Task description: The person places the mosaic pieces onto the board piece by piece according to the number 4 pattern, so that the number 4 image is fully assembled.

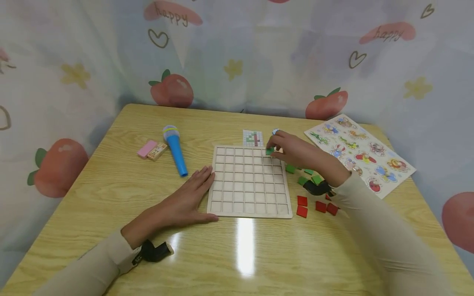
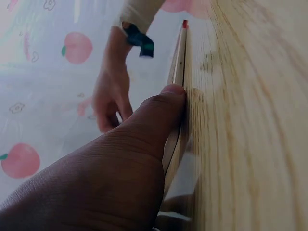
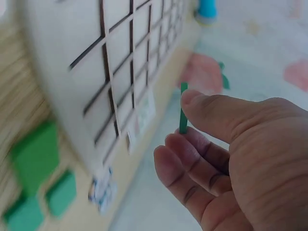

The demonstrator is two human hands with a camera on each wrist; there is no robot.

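A pale wooden grid board (image 1: pixel 249 181) with square cells lies flat on the table. Over its far right corner, my right hand (image 1: pixel 296 152) pinches a green square tile (image 3: pixel 184 108) between thumb and fingers; the right wrist view shows the tile edge-on. My left hand (image 1: pixel 189 197) rests at the board's left side, fingers straight, with the thumb (image 2: pixel 173 91) along the near edge. Just beyond the board lies a small pattern card (image 1: pixel 253 138) with green and dark red squares. Loose green tiles (image 1: pixel 290 168) and red tiles (image 1: pixel 302 211) are scattered right of the board.
A blue toy microphone (image 1: pixel 175 150) lies left of the board, beside a pink block (image 1: pixel 147 149) and a patterned small box (image 1: pixel 157 151). An insect picture puzzle board (image 1: pixel 361 154) is at the back right. A patterned curtain (image 1: pixel 237 53) hangs behind the table.
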